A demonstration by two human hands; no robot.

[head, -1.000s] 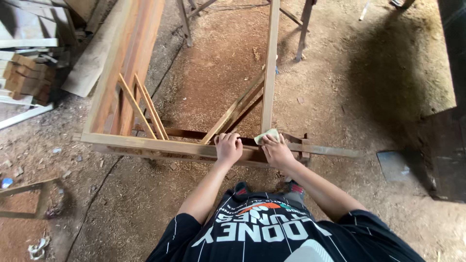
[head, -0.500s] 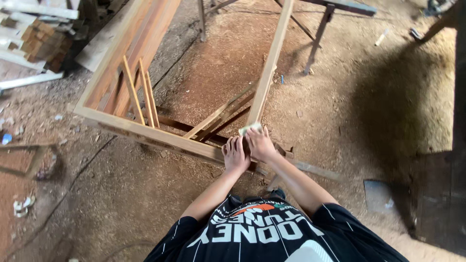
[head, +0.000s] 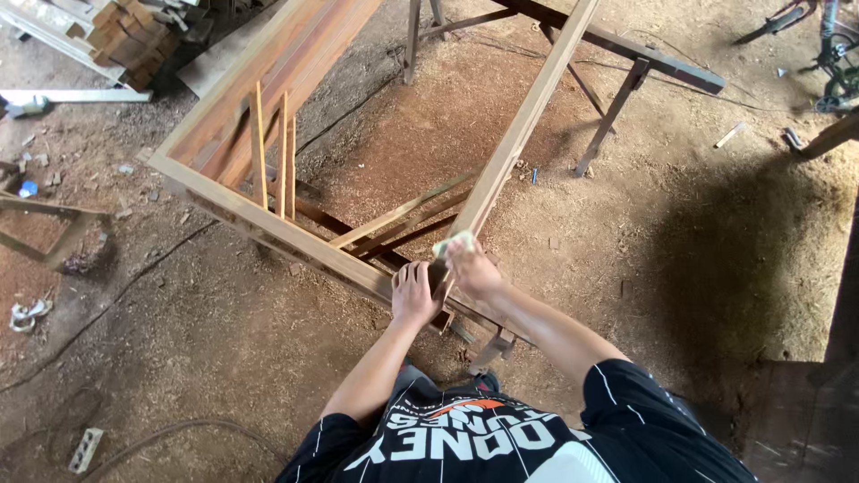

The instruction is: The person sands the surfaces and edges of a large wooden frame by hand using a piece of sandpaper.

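Right hand [head: 470,266] further along frame [head: 233,201]

Soft daylight fills the scene evenly, bright enough to show grain in the wooden frame [head: 268,224] and the sawdust floor [head: 573,224]. A broad dark shadow [head: 743,259] lies on the ground at the right, deepening toward the lower right corner. No glare shows. Focus is fairly sharp throughout, with slight wide-angle stretching at the edges.
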